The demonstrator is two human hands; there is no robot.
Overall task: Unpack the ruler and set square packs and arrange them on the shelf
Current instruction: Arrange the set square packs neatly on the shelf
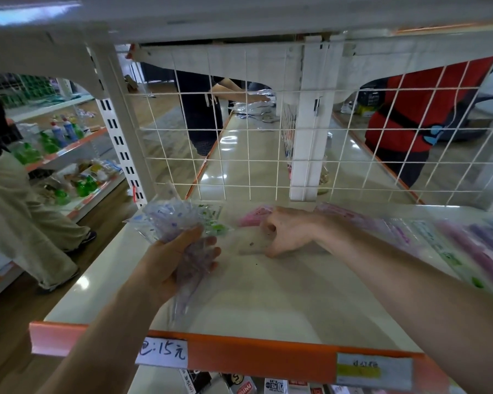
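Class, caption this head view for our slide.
The left hand grips a bundle of clear packs; right hand holds a pink pack on the shelf.

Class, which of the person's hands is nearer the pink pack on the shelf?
Right. The right hand is curled on the pink pack at its end; the left hand is off to its left, gripping a bundle of clear packs.

Wire grid (248, 159), green btls (86, 186), price tag (162, 352)
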